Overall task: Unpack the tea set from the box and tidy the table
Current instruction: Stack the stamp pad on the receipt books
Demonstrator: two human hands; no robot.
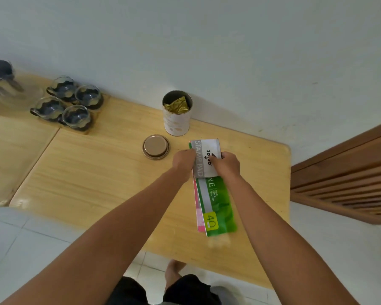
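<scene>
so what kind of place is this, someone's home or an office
Probably a home room: a low wooden table against a plain wall, glass tea cups and an open tea tin on it, tiled floor below.

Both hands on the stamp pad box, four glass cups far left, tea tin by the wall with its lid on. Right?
Not quite: the head view shows the tea tin open, its lid lying on the table beside it. The rest holds: left hand and right hand grip the stamp pad box, four glass cups far left.
</scene>
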